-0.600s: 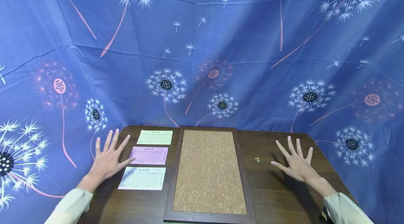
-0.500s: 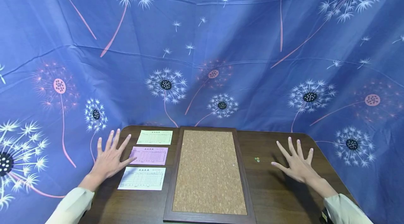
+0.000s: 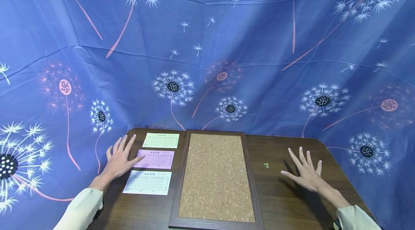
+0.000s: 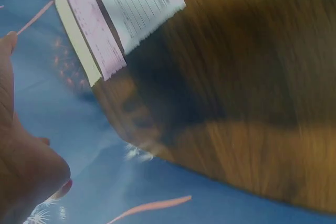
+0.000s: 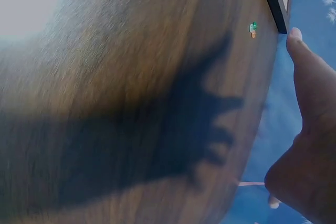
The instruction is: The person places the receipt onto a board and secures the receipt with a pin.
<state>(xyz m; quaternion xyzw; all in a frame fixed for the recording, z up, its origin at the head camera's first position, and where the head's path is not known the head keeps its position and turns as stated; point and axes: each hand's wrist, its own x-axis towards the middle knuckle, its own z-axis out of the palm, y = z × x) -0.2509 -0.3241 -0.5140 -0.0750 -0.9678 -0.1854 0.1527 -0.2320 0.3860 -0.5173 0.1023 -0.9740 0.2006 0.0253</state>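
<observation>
My left hand (image 3: 118, 159), fingers spread and holding nothing, hovers at the left of the table beside three printed paper slips. Its thumb overlaps the pink slip (image 3: 155, 159) in the head view. Behind that lies a green slip (image 3: 161, 140), and nearer me a white slip (image 3: 147, 183). On the right, my right hand (image 3: 306, 174) is held over the table with fingers apart, casting a shadow in the right wrist view. A few small green, white and orange pieces (image 5: 253, 29) lie to its left, perhaps pushpins. Between the hands lies a cork board (image 3: 217, 176) in a brown frame.
The dark wooden table (image 3: 275, 201) has rounded far corners. A blue cloth (image 3: 207, 42) with a dandelion print hangs right behind it and around both sides. One tiny pale spot (image 3: 241, 169) shows on the cork near its right side.
My left hand has shifted right and turned, its fingers bending a little. The right hand has dropped slightly lower in the head view. The whole head view has moved a little.
</observation>
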